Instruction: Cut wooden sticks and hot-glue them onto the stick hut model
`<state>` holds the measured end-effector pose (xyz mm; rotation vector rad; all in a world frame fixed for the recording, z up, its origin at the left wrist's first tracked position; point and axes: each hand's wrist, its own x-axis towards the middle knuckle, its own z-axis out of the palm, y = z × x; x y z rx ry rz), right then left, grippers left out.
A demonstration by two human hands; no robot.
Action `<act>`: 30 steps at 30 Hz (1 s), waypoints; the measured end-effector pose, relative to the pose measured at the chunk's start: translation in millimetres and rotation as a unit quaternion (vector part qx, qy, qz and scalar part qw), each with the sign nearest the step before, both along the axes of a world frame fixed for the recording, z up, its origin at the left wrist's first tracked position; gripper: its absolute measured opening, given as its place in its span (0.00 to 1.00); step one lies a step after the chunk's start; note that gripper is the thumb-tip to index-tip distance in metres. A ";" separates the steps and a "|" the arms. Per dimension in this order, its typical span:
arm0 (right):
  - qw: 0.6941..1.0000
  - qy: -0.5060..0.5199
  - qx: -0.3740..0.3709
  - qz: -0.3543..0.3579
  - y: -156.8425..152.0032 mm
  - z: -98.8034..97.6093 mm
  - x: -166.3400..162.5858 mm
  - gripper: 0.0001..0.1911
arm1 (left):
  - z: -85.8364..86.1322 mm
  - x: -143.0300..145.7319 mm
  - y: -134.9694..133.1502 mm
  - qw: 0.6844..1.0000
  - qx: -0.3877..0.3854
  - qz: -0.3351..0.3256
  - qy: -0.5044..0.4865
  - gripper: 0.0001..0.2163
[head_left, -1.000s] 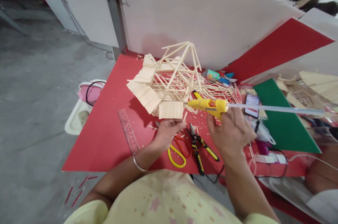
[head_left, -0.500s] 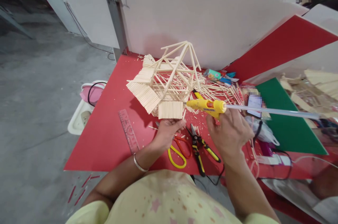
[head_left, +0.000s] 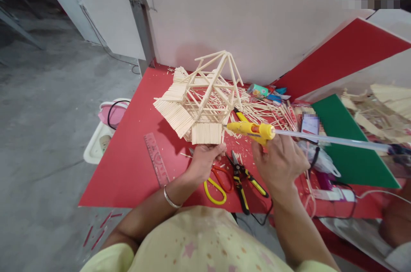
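A model built of thin wooden sticks (head_left: 207,133) stands over the red board, with an open frame rising to a peak and slatted panels around its lower edge. My left hand (head_left: 205,161) is closed on the front of it, thumb and fingers at the lower edge of the front panel. In my right hand (head_left: 281,158) is a yellow glue gun (head_left: 250,130), a long clear glue stick (head_left: 330,138) poking out of its back. The gun's nozzle is at the right side of the front panel; whether it touches the sticks I cannot tell.
Scissors with red and yellow handles (head_left: 215,193) and black-yellow pliers (head_left: 240,182) lie before me on the red board (head_left: 122,169). A clear ruler (head_left: 156,158) is at left. Loose sticks (head_left: 257,109) are heaped behind the model. A phone (head_left: 310,126) and green board (head_left: 346,152) lie right.
Almost nothing differs. The model and the nozzle have shifted very slightly left, and both hands keep their holds.
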<state>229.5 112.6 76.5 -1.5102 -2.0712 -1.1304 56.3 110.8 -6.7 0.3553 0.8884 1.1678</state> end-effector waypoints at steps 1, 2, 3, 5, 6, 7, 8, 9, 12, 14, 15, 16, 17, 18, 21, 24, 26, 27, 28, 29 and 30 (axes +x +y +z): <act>1.000 0.000 0.002 0.004 -0.1 -0.3 0.3 0.09 | 0.5 0.3 0.0 1.000 0.000 0.000 -0.001 0.16; 1.000 0.000 0.002 0.006 -0.2 -0.6 0.6 0.10 | 0.9 0.4 -0.1 1.000 0.000 0.001 -0.002 0.15; 1.000 0.000 0.001 0.005 -0.4 -0.8 0.8 0.09 | 1.4 0.5 -0.2 1.000 0.001 0.001 -0.004 0.15; 1.000 0.000 -0.004 0.002 -0.8 -1.1 0.9 0.09 | 2.3 0.5 -0.3 1.000 0.002 0.002 -0.008 0.15; 1.000 0.000 -0.003 0.002 -1.0 -1.1 0.9 0.09 | 2.8 0.4 -0.4 1.000 0.000 0.003 -0.010 0.15; 1.000 -0.001 0.002 0.004 -1.3 -1.1 0.9 0.09 | 3.4 0.2 -0.4 1.000 -0.001 0.004 -0.011 0.15; 1.000 -0.003 0.007 0.006 -1.6 -1.2 0.9 0.09 | 4.0 0.2 -0.5 1.000 -0.001 0.005 -0.013 0.16; 1.000 -0.003 0.011 0.008 -2.0 -1.2 1.0 0.09 | 4.7 0.1 -0.6 1.000 0.000 0.007 -0.015 0.16; 1.000 -0.002 0.009 0.004 -4.0 -2.0 2.2 0.08 | 6.7 0.7 -0.7 1.000 0.004 0.010 -0.017 0.17; 1.000 0.002 0.002 -0.001 -5.8 -2.5 3.3 0.07 | 7.0 1.6 -0.5 1.000 0.001 0.011 -0.012 0.17; 1.000 0.005 0.001 0.000 -6.7 -2.7 3.7 0.07 | 6.5 2.1 -0.2 1.000 -0.001 0.010 -0.008 0.17; 1.000 0.007 0.001 0.005 -7.7 -2.7 3.9 0.07 | 5.7 2.7 0.0 1.000 -0.003 0.009 -0.004 0.17; 1.000 0.009 0.002 0.010 -8.6 -2.6 4.0 0.07 | 4.4 3.3 0.3 1.000 -0.004 0.008 -0.001 0.17; 1.000 0.011 0.000 0.013 -9.5 -2.5 3.8 0.06 | 2.8 3.8 0.6 1.000 -0.003 0.006 0.001 0.17; 1.000 0.017 -0.022 0.007 -12.0 -2.2 2.4 0.06 | -2.1 5.0 1.6 1.000 0.003 0.001 0.002 0.17; 0.998 0.031 -0.050 -0.002 -15.0 -3.4 1.4 0.06 | -4.9 5.8 2.5 1.000 0.010 0.013 0.000 0.18; 0.997 0.041 -0.060 0.002 -17.4 -5.1 1.9 0.06 | -5.3 6.2 2.8 1.000 0.014 0.024 0.001 0.17; 0.997 0.043 -0.063 0.003 -18.6 -5.9 2.5 0.06 | -5.2 6.5 2.9 0.999 0.016 0.029 0.004 0.17; 0.997 0.042 -0.063 0.004 -19.7 -6.7 3.1 0.06 | -5.0 6.7 2.9 0.999 0.017 0.032 0.007 0.17; 0.997 0.038 -0.062 0.002 -20.8 -7.2 3.8 0.07 | -4.6 7.0 2.7 0.999 0.019 0.033 0.010 0.16; 0.998 0.032 -0.058 0.001 -21.8 -7.5 4.4 0.07 | -4.1 7.3 2.5 0.999 0.020 0.033 0.012 0.16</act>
